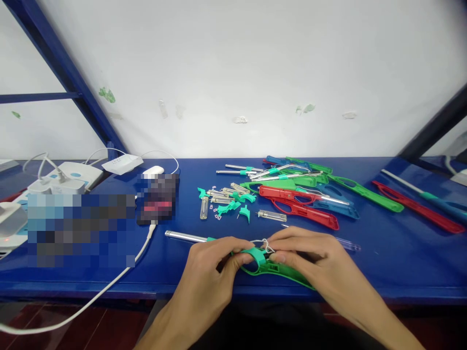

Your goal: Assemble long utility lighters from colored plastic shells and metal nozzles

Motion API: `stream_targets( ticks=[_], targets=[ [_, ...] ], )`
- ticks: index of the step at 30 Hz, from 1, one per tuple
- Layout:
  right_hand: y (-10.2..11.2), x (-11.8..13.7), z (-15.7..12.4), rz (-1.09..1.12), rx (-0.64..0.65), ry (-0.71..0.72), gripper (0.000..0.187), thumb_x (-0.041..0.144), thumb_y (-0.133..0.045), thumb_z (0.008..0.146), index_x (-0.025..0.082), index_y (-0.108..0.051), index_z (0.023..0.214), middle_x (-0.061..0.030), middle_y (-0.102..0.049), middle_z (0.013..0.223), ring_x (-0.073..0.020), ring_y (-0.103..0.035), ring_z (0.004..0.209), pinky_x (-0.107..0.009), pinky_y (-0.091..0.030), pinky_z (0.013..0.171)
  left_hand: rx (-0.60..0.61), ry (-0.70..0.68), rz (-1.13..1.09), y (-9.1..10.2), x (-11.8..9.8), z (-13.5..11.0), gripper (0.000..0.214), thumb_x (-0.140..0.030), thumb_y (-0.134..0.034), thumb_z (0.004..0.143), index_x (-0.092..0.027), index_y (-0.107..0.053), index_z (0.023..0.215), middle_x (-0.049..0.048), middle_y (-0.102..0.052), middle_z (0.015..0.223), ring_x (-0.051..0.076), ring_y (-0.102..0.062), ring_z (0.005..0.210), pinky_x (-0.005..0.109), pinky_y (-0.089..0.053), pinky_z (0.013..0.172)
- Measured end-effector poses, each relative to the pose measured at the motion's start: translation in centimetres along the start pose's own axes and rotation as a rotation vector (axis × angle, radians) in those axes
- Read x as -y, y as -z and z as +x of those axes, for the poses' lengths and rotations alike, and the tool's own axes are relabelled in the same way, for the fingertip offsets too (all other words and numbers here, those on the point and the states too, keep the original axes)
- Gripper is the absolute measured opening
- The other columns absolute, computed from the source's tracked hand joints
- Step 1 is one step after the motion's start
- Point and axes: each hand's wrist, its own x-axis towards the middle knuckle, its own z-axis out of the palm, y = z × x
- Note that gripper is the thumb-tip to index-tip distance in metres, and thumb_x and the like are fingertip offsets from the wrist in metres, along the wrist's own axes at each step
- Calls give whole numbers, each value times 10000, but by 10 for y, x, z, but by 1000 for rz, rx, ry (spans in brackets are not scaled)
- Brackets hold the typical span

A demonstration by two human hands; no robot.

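green handle (278,271) pinched between fingers (292,255)

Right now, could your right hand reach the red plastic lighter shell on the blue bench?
Probably yes: bare bench lies between the right hand and the red plastic lighter shell, though that hand grips a green plastic shell.

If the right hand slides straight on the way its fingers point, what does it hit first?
The right hand points left, fingertips right at the teal plastic trigger piece on the green plastic frame; the left hand lies just beyond, probably touching.
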Motion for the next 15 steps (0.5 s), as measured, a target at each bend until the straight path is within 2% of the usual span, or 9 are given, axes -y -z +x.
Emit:
stream_targets(
  ticks=[15],
  targets=[
    [1, 0, -1, 78, 8, 3, 143, 351, -772, 945, 409, -863, 1040, 4, -815, 1029, -179, -759, 933, -243, -600, 816, 57, 113, -123, 1, -2, 3, 297, -52, -663, 910, -296, -830, 931, -76, -802, 753, 124, -708, 624, 197, -503, 561]
  ],
)
